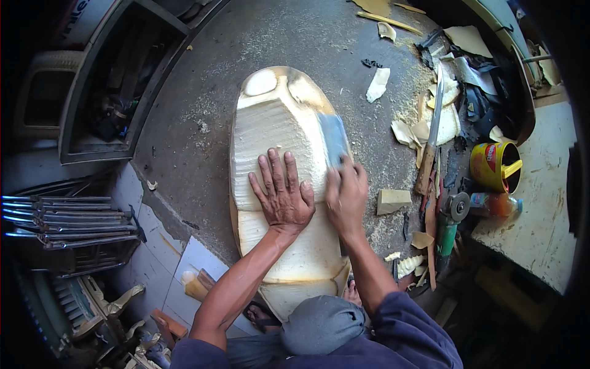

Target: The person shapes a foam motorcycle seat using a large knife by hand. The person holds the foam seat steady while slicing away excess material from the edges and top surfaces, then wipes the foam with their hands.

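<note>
A long cream foam seat pad (pixel 264 132), rounded at its far end and shaped like a motorcycle seat, lies lengthwise in front of me. Its top has cut ridges and brownish edges. My left hand (pixel 281 194) is spread flat on the middle of the foam, holding nothing. On the right side, my right hand (pixel 348 190) is closed round the near end of a flat blue-grey piece (pixel 334 136), which lies along the foam's right edge. Motion smears that piece, so its exact kind is unclear.
To the right are a long knife (pixel 437 117), a foam block (pixel 393 201), a green angle grinder (pixel 452 221), a yellow can (pixel 487 166) and an orange bottle (pixel 496 204). Foam scraps (pixel 452 123) and crumbs litter the grey floor (pixel 203 80). Metal frames (pixel 80 221) are stacked at left.
</note>
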A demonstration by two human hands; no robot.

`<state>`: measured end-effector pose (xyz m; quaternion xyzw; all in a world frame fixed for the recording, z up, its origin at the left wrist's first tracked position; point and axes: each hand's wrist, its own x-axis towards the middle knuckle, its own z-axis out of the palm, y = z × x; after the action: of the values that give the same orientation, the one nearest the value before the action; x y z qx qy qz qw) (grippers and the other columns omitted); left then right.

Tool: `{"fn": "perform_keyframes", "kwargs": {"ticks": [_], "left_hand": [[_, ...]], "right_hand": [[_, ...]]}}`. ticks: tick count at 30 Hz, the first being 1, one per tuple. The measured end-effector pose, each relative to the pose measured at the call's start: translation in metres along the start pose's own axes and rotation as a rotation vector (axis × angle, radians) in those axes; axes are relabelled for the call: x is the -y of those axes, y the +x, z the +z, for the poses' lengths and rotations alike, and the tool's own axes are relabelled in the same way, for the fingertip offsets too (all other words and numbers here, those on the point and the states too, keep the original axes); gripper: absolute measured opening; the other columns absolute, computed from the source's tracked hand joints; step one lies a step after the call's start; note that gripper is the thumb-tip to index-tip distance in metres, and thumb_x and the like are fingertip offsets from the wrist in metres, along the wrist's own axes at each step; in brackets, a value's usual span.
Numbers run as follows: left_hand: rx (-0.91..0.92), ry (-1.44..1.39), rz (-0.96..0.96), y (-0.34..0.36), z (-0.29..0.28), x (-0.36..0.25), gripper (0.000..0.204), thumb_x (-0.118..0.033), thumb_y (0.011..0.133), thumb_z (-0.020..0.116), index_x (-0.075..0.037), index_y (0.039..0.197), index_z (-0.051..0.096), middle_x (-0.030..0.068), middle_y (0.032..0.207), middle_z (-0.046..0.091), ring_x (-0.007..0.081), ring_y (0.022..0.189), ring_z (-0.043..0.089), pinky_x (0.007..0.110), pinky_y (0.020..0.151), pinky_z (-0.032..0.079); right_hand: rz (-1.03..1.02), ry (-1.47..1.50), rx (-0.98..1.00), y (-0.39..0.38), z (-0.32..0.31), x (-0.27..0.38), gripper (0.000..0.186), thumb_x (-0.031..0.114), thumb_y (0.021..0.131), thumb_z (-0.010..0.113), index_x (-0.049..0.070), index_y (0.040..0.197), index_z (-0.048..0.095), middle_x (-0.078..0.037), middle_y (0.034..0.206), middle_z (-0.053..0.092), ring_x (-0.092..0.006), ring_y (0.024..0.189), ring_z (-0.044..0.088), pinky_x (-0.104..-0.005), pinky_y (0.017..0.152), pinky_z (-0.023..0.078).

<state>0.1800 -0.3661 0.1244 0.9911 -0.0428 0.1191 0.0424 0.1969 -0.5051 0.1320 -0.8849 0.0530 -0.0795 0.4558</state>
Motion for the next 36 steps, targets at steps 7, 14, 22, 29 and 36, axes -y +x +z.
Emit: {"fn": "perform_keyframes", "kwargs": {"ticks": [7,14,22,29,36], "left_hand": [[-0.009,-0.042,-0.024,0.000,0.013,-0.016,0.065,-0.035,0.105,0.036,-0.006,0.162,0.027,0.0243,0.168,0.021,0.0449,0.156,0.015,0.065,0.122,0.008],[-0.029,-0.018,0.003,0.005,0.000,-0.012,0.064,-0.034,0.105,0.034,-0.005,0.161,0.029,0.0251,0.167,0.024,0.0449,0.155,0.019,0.065,0.122,0.009],[0.003,-0.016,-0.039,0.000,0.012,-0.010,0.065,-0.035,0.105,0.036,-0.004,0.161,0.027,0.0248,0.167,0.023,0.0450,0.156,0.017,0.065,0.122,0.007],[-0.029,-0.023,0.001,0.005,0.003,-0.019,0.066,-0.033,0.104,0.035,-0.005,0.162,0.026,0.0247,0.167,0.022,0.0451,0.156,0.016,0.065,0.122,0.007],[0.058,-0.037,-0.053,-0.001,0.002,-0.003,0.066,-0.033,0.104,0.038,-0.004,0.162,0.024,0.0256,0.168,0.017,0.0458,0.156,0.012,0.066,0.122,0.005]], "right_hand": [[0.030,-0.030,-0.036,0.108,0.035,0.033,0.035,0.028,0.101,0.057,-0.005,0.111,0.068,-0.033,0.104,0.068,-0.0498,0.104,0.061,-0.0553,0.095,0.048],[0.111,-0.101,-0.030,-0.021,-0.017,-0.019,0.028,0.016,0.098,0.061,-0.009,0.111,0.063,-0.028,0.111,0.070,-0.0490,0.112,0.057,-0.0562,0.103,0.042],[-0.074,0.033,-0.085,0.114,0.050,0.026,0.027,0.014,0.097,0.061,-0.007,0.113,0.063,-0.024,0.078,0.067,-0.0422,0.090,0.061,-0.0514,0.095,0.045],[0.046,-0.017,-0.101,0.005,-0.002,-0.023,0.023,0.014,0.096,0.061,-0.007,0.102,0.068,-0.028,0.097,0.071,-0.0452,0.103,0.060,-0.0572,0.097,0.045],[0.065,0.054,0.075,0.119,0.054,0.051,0.029,0.022,0.098,0.060,-0.005,0.109,0.065,-0.029,0.105,0.069,-0.0467,0.102,0.060,-0.0529,0.094,0.047]]}}
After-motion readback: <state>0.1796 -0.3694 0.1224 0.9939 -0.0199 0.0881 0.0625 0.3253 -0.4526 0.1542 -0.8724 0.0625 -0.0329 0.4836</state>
